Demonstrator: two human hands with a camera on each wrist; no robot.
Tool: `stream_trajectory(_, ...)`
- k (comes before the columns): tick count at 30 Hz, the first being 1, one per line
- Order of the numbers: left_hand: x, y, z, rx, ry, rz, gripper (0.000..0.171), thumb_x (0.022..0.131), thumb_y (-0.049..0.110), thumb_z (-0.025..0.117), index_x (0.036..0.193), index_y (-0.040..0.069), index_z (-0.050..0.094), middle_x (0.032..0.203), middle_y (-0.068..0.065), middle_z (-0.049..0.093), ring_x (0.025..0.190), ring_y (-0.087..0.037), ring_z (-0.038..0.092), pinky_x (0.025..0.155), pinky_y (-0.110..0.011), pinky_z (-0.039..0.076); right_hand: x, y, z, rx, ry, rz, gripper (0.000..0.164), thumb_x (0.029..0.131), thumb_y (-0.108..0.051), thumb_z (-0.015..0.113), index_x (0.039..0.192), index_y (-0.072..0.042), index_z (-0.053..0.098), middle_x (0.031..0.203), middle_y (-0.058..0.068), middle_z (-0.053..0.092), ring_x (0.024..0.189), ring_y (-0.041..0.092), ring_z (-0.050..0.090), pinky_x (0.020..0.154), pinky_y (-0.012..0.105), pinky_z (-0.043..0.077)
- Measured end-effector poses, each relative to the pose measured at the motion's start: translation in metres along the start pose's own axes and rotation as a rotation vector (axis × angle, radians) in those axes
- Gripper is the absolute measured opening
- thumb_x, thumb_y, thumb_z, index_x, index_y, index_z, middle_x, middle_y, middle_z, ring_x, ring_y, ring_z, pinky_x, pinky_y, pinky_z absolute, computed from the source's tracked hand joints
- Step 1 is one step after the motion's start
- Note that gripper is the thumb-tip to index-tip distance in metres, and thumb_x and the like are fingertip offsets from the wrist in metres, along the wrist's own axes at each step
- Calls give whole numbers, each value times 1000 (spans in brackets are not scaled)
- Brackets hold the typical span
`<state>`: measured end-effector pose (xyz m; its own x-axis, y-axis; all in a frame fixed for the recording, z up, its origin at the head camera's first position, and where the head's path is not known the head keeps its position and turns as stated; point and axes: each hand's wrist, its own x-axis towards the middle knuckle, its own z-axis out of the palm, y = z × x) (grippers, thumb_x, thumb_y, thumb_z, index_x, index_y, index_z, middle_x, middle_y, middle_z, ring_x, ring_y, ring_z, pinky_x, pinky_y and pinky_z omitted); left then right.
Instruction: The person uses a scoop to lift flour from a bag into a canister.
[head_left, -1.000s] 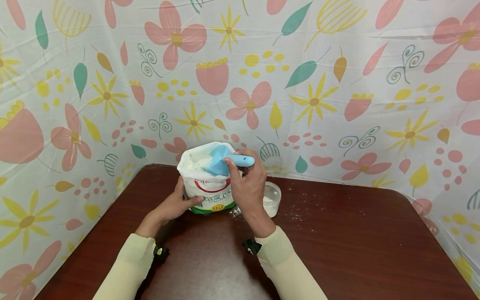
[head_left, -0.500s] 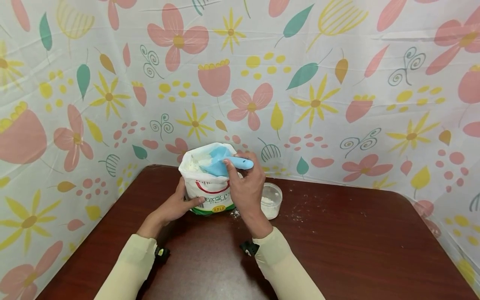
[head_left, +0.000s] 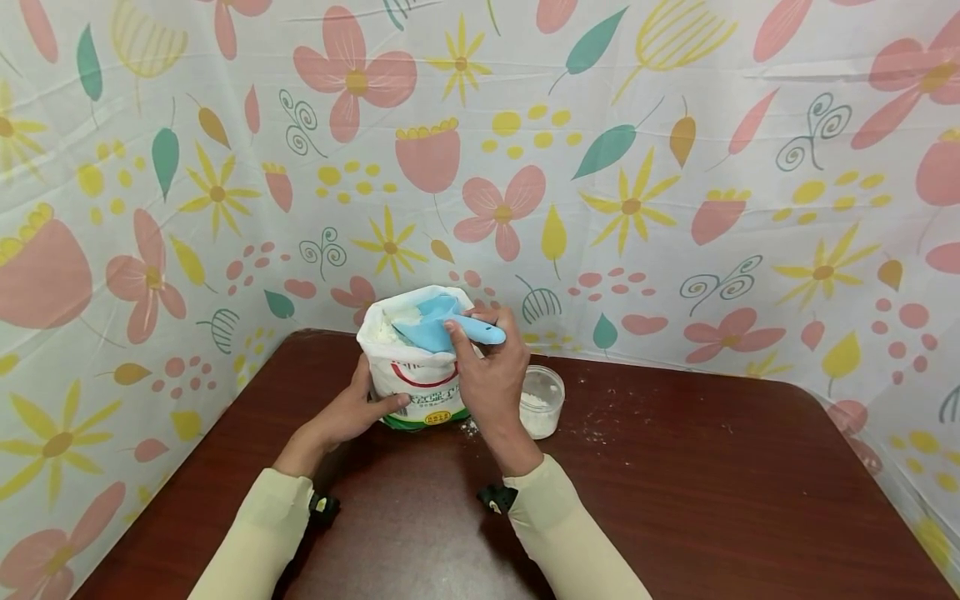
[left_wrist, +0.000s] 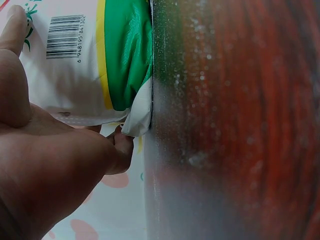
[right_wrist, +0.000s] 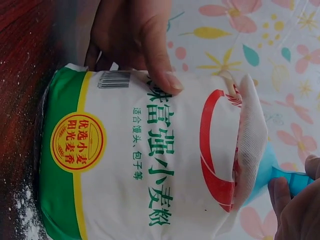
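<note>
An opened white flour bag [head_left: 423, 385] with a green base stands upright, its rim rolled outward and white flour [head_left: 386, 327] showing inside. My left hand [head_left: 348, 410] holds the bag's left side, thumb across the front and fingers round the side and back. In the left wrist view, fingertips are at the bag's lower corner [left_wrist: 139, 112]. My right hand [head_left: 495, 367] pinches the handle of a light blue scoop [head_left: 427, 332] between thumb and fingers. The scoop's blade lies in the bag's mouth, its front edge at the flour, the handle sticking out over the right rim.
A clear round tub [head_left: 542, 404] partly filled with white powder stands just right of the bag, close behind my right wrist. Spilled flour [head_left: 470, 428] dusts the brown table [head_left: 712, 475]. A flower-printed curtain [head_left: 622, 208] rises behind and at the left.
The scoop has tilted in the bag's mouth: its handle end has dipped slightly and its blade shows more side-on. My left hand keeps its hold on the bag.
</note>
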<state>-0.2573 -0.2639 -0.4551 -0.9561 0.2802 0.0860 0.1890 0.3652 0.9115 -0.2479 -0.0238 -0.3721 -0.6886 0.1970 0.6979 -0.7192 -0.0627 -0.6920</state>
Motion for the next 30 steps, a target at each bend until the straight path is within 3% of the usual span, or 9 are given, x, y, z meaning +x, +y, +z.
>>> stream_trajectory(15, -1, 1, 0, -9, -10, 17, 101, 100, 33, 76, 163, 35, -3, 167, -4, 17, 155, -33, 18, 122, -67, 20, 3, -8, -3, 19, -12, 19, 30, 96, -11, 81, 112, 5, 60, 115, 23, 68, 115, 35, 72, 98, 38, 58)
stream_trajectory(19, -1, 1, 0, -8, -11, 19, 101, 100, 33, 76, 163, 35, -3, 166, -4, 17, 155, -33, 18, 122, -68, 20, 5, -14, -5, -9, -14, 39, 27, 97, -13, 79, 111, 1, 61, 115, 19, 70, 114, 28, 73, 97, 38, 58)
stream_trajectory(24, 0, 3, 0, -11, -9, 10, 100, 100, 33, 76, 163, 34, -2, 164, -6, 20, 154, -34, 20, 122, -67, 22, 8, -20, -9, -54, 11, 43, 27, 98, -20, 80, 109, -2, 62, 110, 8, 73, 102, 19, 75, 85, 36, 61)
stream_trajectory(30, 1, 1, 0, -16, -10, 7, 100, 100, 32, 76, 162, 32, -2, 163, -7, 22, 154, -34, 20, 122, -66, 21, 12, -26, -12, -21, 39, 21, 30, 97, -15, 81, 110, 2, 61, 107, 11, 73, 99, 22, 74, 87, 34, 60)
